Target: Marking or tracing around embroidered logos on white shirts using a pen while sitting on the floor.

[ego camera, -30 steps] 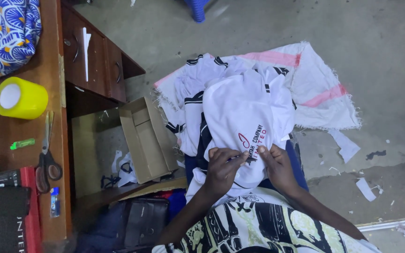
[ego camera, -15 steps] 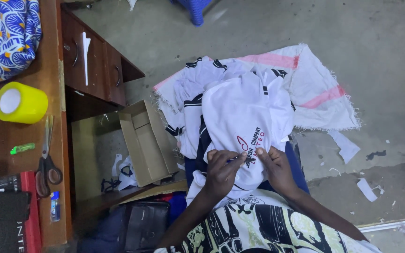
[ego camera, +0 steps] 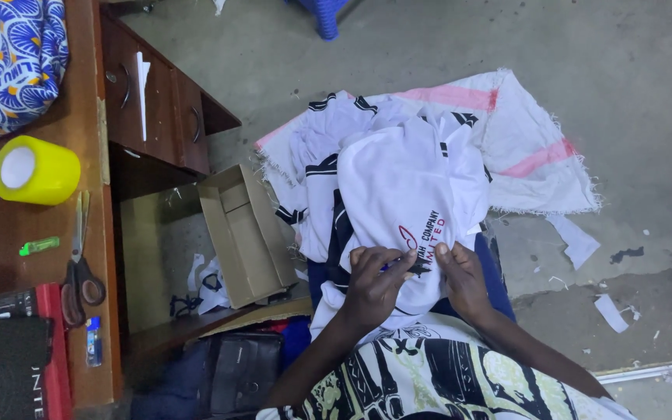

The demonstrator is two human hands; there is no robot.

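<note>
A white printed shirt (ego camera: pixel 410 187) was found spread over the lap, atop a white garment pile (ego camera: pixel 328 155) on the floor. The left hand (ego camera: pixel 375 284) was closed on a blue pen (ego camera: pixel 392 264) at the print; the right hand (ego camera: pixel 464 280) was pressed flat, holding the fabric.

Both hands sit low in the frame's centre, the left hand (ego camera: pixel 373 284) and right hand (ego camera: pixel 464 280) pressed on the white shirt (ego camera: pixel 410 187). Left of them an open cardboard box (ego camera: pixel 246 233) and the wooden worktop (ego camera: pixel 9 225) with its drawers (ego camera: pixel 157 109) block the way. Bare concrete floor (ego camera: pixel 624 101) lies open at upper right; paper scraps (ego camera: pixel 577 241) dot the right side.
</note>
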